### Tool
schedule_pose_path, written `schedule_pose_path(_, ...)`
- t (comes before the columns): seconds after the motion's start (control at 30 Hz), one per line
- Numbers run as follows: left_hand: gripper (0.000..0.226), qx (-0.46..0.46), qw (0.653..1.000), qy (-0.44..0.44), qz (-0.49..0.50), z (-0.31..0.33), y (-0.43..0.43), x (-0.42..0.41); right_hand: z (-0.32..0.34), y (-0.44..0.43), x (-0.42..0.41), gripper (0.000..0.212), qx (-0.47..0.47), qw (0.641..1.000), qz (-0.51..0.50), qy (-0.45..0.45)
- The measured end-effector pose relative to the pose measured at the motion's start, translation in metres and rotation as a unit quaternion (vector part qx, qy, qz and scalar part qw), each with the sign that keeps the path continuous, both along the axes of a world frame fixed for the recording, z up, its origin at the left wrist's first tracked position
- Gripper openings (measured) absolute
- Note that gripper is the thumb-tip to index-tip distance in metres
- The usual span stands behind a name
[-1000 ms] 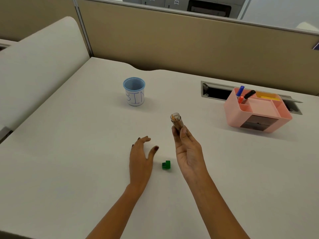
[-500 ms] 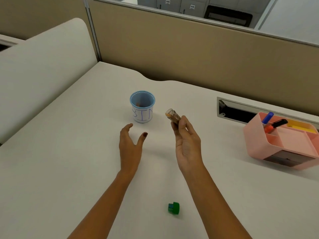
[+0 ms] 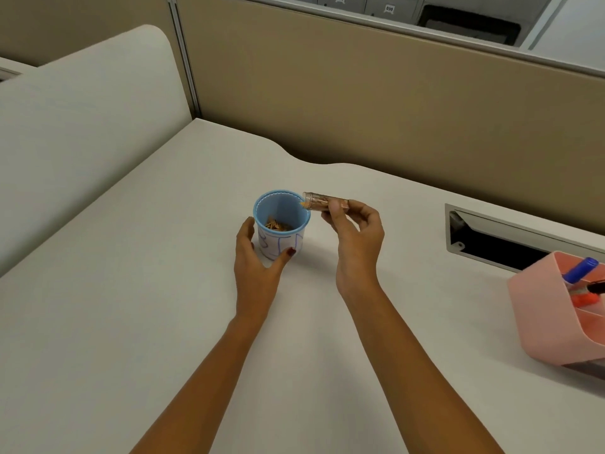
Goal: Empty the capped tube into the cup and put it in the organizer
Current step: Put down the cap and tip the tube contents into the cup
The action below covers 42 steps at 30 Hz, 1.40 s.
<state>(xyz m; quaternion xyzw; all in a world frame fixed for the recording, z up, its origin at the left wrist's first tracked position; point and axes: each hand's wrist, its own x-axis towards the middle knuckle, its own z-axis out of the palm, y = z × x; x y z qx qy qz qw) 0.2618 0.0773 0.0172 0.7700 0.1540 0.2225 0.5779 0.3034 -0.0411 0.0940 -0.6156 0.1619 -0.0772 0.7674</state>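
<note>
A small paper cup (image 3: 281, 242) with a blue rim and blue scribbles stands mid-table, with brownish bits lying in its bottom. My left hand (image 3: 257, 257) wraps around the cup's near side, thumb and fingers touching its wall. My right hand (image 3: 355, 237) pinches a clear uncapped tube (image 3: 319, 202) tipped on its side, its open mouth over the cup's right rim with orange-brown bits at the mouth. The pink organizer (image 3: 540, 309) sits at the right edge, partly cut off. The tube's green cap is out of view.
Blue, red and black markers (image 3: 581, 270) stand in the organizer's back compartment. A recessed cable slot (image 3: 491, 239) lies in the table behind it. A tan partition wall runs along the table's far edge, and a white curved panel bounds the left side.
My right hand carried the tube left and tipped it over the cup. My left hand reached forward and took hold of the cup. The view shifted, and the green cap left the frame.
</note>
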Motion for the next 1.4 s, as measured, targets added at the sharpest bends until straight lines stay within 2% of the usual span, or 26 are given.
schedule_pose_path(0.2, 0.079, 0.0, 1.0, -0.027, -0.001, 0.0, -0.001, 0.01, -0.007, 0.009, 0.016, 0.031, -0.093, 0.994, 0.002, -0.057)
schedule_pose_path(0.37, 0.077, -0.005, 1.0, -0.028, -0.01, -0.001, 0.0, 0.012, -0.009, 0.011, 0.019, 0.045, -0.099, 0.992, 0.003, -0.075)
schedule_pose_path(0.53, 0.075, 0.0, 1.0, -0.025, -0.005, -0.001, 0.0, 0.014, -0.011, 0.012, 0.02, 0.032, -0.142, 0.985, -0.002, -0.099)
schedule_pose_path(0.67, 0.074, 0.002, 1.0, -0.03, -0.005, 0.0, 0.0, 0.014, -0.011, 0.013, 0.02, 0.044, -0.131, 0.986, -0.002, -0.1)
schedule_pose_path(0.77, 0.074, 0.001, 1.0, -0.03, -0.005, 0.0, 0.0, 0.013, -0.011, 0.012, 0.022, 0.035, -0.152, 0.982, -0.004, -0.109)
schedule_pose_path(0.9, 0.073, -0.007, 0.999, -0.034, -0.006, 0.001, -0.001, 0.012, -0.01, 0.012, 0.022, 0.045, -0.143, 0.983, -0.006, -0.114)
schedule_pose_path(1.0, 0.073, -0.009, 0.999, -0.035, -0.005, 0.001, 0.0, 0.012, -0.01, 0.012, 0.023, 0.036, -0.166, 0.978, -0.005, -0.129)
schedule_pose_path(1.1, 0.073, -0.013, 0.999, -0.035, -0.005, 0.001, 0.0, 0.012, -0.008, 0.012, 0.023, 0.044, -0.151, 0.98, -0.006, -0.13)
schedule_pose_path(1.2, 0.073, -0.012, 0.999, -0.034, -0.004, 0.0, 0.0, 0.013, -0.009, 0.012, 0.024, 0.033, -0.18, 0.974, -0.005, -0.139)
schedule_pose_path(1.4, 0.073, -0.005, 1.0, -0.025, -0.001, -0.001, 0.0, 0.014, -0.01, 0.013, 0.024, 0.033, -0.179, 0.975, -0.005, -0.132)
